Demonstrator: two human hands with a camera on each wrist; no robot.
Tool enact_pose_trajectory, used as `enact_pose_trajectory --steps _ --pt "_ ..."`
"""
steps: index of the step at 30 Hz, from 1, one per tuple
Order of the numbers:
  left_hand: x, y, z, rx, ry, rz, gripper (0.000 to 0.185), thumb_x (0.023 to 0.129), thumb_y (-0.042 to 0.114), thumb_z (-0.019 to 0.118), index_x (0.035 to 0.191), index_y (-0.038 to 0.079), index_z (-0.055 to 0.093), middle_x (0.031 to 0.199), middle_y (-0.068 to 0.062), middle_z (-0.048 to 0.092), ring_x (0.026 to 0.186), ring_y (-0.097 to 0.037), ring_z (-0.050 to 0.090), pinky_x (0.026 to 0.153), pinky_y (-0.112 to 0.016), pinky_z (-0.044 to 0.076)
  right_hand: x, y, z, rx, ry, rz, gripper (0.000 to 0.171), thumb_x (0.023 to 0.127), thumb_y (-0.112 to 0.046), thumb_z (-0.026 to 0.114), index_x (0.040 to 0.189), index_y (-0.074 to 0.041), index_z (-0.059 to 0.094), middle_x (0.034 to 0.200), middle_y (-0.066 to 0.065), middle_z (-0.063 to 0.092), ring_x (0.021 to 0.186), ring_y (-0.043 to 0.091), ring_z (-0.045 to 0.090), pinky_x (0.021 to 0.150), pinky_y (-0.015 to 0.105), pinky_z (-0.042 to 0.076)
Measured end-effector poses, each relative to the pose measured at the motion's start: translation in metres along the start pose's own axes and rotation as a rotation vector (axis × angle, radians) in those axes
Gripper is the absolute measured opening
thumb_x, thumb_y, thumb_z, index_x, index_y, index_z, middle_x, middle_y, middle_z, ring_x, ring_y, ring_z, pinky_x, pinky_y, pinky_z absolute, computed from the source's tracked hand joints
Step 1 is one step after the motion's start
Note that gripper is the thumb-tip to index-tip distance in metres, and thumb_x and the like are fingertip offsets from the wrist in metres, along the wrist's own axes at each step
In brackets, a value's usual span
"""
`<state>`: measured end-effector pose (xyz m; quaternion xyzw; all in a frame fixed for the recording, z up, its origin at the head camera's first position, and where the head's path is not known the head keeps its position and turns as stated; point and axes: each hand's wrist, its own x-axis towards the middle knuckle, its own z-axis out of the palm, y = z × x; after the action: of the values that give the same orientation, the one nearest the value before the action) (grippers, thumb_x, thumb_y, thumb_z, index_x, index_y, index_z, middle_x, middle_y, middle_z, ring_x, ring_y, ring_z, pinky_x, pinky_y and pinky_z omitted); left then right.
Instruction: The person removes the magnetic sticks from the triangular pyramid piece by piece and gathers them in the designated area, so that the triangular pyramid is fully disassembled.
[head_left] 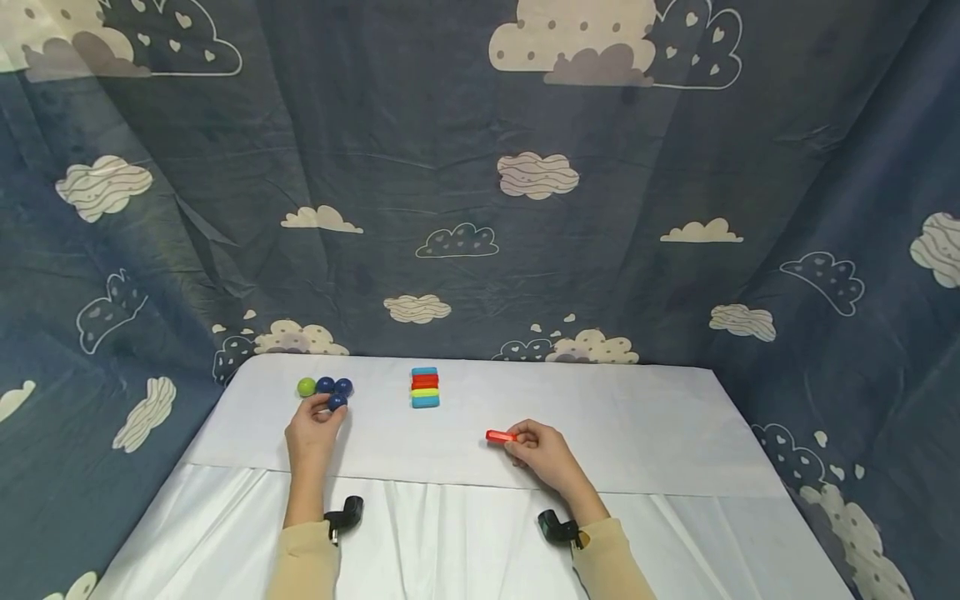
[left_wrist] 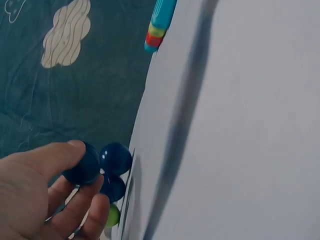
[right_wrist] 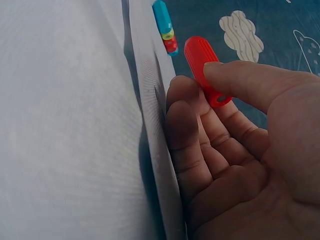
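My left hand [head_left: 311, 429] pinches a dark blue ball [left_wrist: 84, 167] between thumb and fingers at the left of the table. Just beyond it lie two more blue balls [head_left: 343, 387] and a green ball [head_left: 306, 387], close together. My right hand [head_left: 546, 452] holds a small red plastic piece [right_wrist: 202, 70] with rounded ends, its thumb on one side and fingers behind. This piece points left, above the table's middle. Between the hands and farther back, several similar pieces in blue, red and yellow form a row [head_left: 425, 388], side by side.
A white cloth covers the table [head_left: 600, 417], with a fold line across its front part. Behind and at both sides hangs a dark blue curtain [head_left: 420, 167] with cloud prints. Black wrist cameras [head_left: 345, 514] sit at both sleeves.
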<state>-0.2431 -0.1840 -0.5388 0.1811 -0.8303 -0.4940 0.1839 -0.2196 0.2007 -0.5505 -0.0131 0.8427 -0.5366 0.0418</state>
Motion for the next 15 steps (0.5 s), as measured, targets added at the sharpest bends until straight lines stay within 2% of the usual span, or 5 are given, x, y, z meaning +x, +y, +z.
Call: enact_pose_trajectory --steps 5,8,11,15 --pt "0.007 -0.004 -0.006 0.063 0.021 -0.018 0.039 0.096 0.021 0.076 0.13 0.003 0.067 0.122 -0.022 0.074 0.102 -0.03 0.063 0.089 -0.041 0.045 0.0 0.002 0.001 -0.016 0.002 0.004 0.015 0.096 -0.011 0.077 0.109 -0.005 0.073 0.083 0.002 0.069 0.069 0.013 0.063 0.063 0.022 0.053" --pt "0.011 -0.007 -0.008 0.086 0.044 -0.012 0.038 0.095 0.021 0.077 0.127 0.003 0.069 0.122 -0.024 0.073 0.113 -0.042 0.062 0.102 -0.054 0.041 0.0 0.002 0.001 -0.021 0.002 0.002 0.016 0.096 -0.012 0.077 0.109 -0.005 0.073 0.083 0.002 0.069 0.069 0.013 0.063 0.064 0.022 0.053" --pt "0.013 -0.009 -0.008 0.107 0.062 -0.012 0.038 0.093 0.02 0.078 0.126 0.002 0.07 0.121 -0.025 0.073 0.119 -0.045 0.06 0.109 -0.058 0.037 0.0 0.002 0.001 -0.013 -0.001 0.002 0.016 0.096 -0.012 0.077 0.11 -0.005 0.073 0.084 0.003 0.069 0.069 0.013 0.063 0.064 0.022 0.054" --pt "0.014 -0.013 -0.005 0.129 0.072 -0.028 0.039 0.094 0.019 0.077 0.127 0.001 0.069 0.12 -0.024 0.073 0.118 -0.044 0.058 0.11 -0.058 0.034 0.001 0.003 0.001 -0.004 -0.004 -0.003 0.016 0.096 -0.011 0.076 0.11 -0.004 0.073 0.084 0.003 0.069 0.068 0.013 0.063 0.063 0.022 0.054"
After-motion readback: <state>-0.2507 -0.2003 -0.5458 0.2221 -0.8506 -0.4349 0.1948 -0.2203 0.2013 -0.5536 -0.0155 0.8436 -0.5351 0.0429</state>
